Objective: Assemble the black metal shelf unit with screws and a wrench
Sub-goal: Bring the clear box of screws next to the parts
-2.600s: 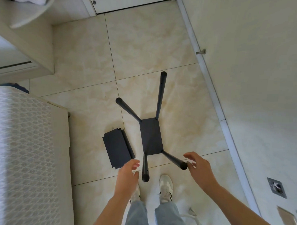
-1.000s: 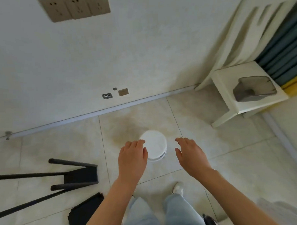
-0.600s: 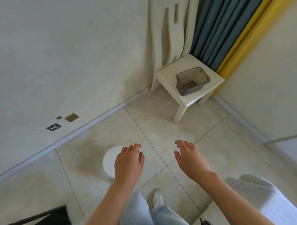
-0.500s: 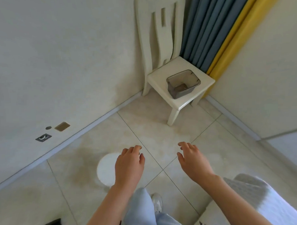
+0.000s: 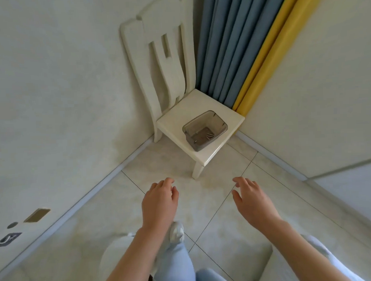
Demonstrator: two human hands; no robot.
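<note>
Screws (image 5: pixel 209 136): in grey tub (image 5: pixel 197 124) on white chair (image 5: pixel 179 117) seat, centre frame;
Left hand (image 5: pixel 159 201): lower centre; fingers relaxed, holding nothing;
Right hand (image 5: pixel 250 199): right of it; fingers spread wide, empty

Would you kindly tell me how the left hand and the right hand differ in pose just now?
The left hand holds its fingers close together, tips bent down; the right hand has its fingers fanned a little. The left hand's thumb lies close beside its fingers; the right hand's thumb sticks out apart. Both are empty, backs up, held out toward the chair with the grey tub.
</note>
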